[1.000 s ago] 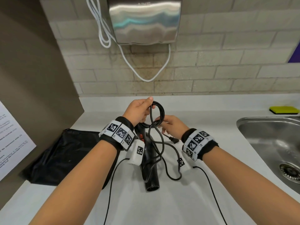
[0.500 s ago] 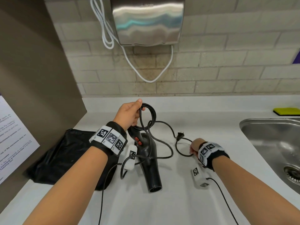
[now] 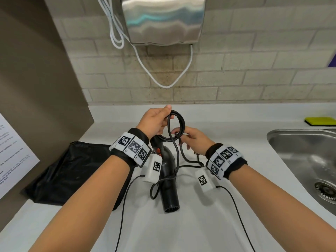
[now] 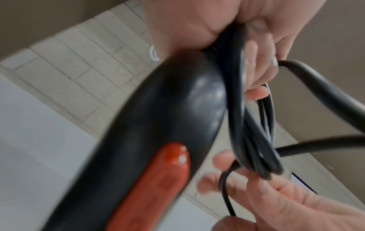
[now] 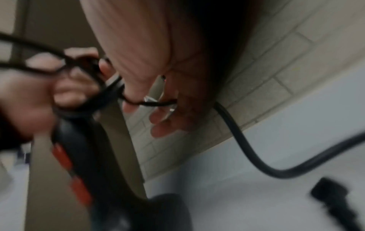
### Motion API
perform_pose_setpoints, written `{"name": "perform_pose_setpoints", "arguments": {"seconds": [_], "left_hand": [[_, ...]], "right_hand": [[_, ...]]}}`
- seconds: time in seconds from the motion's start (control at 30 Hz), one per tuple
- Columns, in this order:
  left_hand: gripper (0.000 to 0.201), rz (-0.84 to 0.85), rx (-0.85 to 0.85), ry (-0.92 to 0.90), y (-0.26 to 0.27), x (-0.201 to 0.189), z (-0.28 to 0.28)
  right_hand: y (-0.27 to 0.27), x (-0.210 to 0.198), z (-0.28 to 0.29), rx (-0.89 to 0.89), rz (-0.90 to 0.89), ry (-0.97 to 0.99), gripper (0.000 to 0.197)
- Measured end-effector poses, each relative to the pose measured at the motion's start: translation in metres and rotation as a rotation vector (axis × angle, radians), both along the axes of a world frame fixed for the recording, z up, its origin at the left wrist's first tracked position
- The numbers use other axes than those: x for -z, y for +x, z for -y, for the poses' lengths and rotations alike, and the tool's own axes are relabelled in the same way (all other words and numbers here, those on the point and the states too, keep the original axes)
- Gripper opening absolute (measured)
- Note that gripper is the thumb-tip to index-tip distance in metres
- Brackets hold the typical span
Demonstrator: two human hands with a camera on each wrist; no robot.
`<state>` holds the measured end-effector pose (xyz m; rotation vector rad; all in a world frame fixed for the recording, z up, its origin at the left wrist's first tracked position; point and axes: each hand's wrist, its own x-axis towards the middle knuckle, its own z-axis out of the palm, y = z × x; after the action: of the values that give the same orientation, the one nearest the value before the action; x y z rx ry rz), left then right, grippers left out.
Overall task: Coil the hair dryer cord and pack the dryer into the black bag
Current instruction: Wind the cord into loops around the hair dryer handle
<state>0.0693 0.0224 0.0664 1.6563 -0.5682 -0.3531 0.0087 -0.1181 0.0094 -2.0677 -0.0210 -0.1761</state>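
The black hair dryer [image 3: 169, 179] with a red switch [image 4: 158, 179] hangs upright, its nozzle [image 3: 171, 209] low over the white counter. My left hand [image 3: 156, 122] grips the top of the handle together with a small coil of black cord [image 3: 179, 124]; its fingers [image 4: 254, 65] curl round the loops. My right hand [image 3: 192, 140] is just right of the coil's lower edge and pinches a loose run of cord [image 5: 150, 103]. The plug [image 5: 331, 197] lies on the counter below it. The black bag [image 3: 72, 170] lies flat at the left.
A steel sink [image 3: 300, 153] is sunk in the counter [image 3: 181, 233] at the right, with a yellow sponge [image 3: 320, 120] behind it. A wall-mounted hand dryer [image 3: 163, 19] with a white cable [image 3: 163, 84] hangs above. A brown side wall stands at the left.
My right hand has come up from the counter at the right to the coil, bringing a length of cord with it. My left hand has kept its grip in about the same place.
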Motion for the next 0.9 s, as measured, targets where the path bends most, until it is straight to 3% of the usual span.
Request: {"name": "perform_pose_setpoints", "arguments": {"seconds": [0.13,0.27,0.4,0.5,0.57,0.63,0.7,0.77,0.83,0.9], "left_hand": [[0.04,0.004,0.022,0.011,-0.001,0.001,-0.001],[0.04,-0.002,-0.028,-0.016,0.004,0.002,-0.008],[0.04,-0.018,-0.052,-0.04,0.007,0.003,-0.014],[0.04,-0.026,-0.073,-0.056,0.01,0.004,-0.014],[0.041,-0.035,-0.081,-0.06,0.011,0.004,-0.011],[0.041,-0.036,-0.077,-0.054,0.01,0.004,-0.009],[0.041,-0.033,-0.054,-0.037,0.008,0.003,-0.006],[0.042,-0.026,-0.034,-0.025,0.006,0.002,-0.004],[0.042,-0.027,-0.029,-0.028,0.004,0.001,-0.004],[0.042,-0.033,-0.023,-0.03,0.003,0.001,-0.006]], "right_hand": [[0.006,0.023,0.023,0.267,0.058,-0.069,0.021],[0.0,0.05,0.055,0.551,-0.152,-0.093,0.025],[-0.013,0.063,0.065,0.376,-0.577,-0.29,0.031],[-0.015,0.058,0.047,0.275,-0.631,-0.305,0.029],[-0.011,0.049,0.031,0.163,-0.658,-0.477,0.032],[-0.004,0.04,0.021,0.164,-0.506,-0.588,0.041],[-0.001,0.024,0.009,0.181,-0.252,-0.385,0.054],[0.0,0.008,-0.002,0.058,-0.093,-0.14,0.056],[0.0,0.0,-0.008,-0.109,-0.128,0.186,0.047],[-0.001,0.003,-0.008,-0.201,-0.16,0.335,0.038]]}}
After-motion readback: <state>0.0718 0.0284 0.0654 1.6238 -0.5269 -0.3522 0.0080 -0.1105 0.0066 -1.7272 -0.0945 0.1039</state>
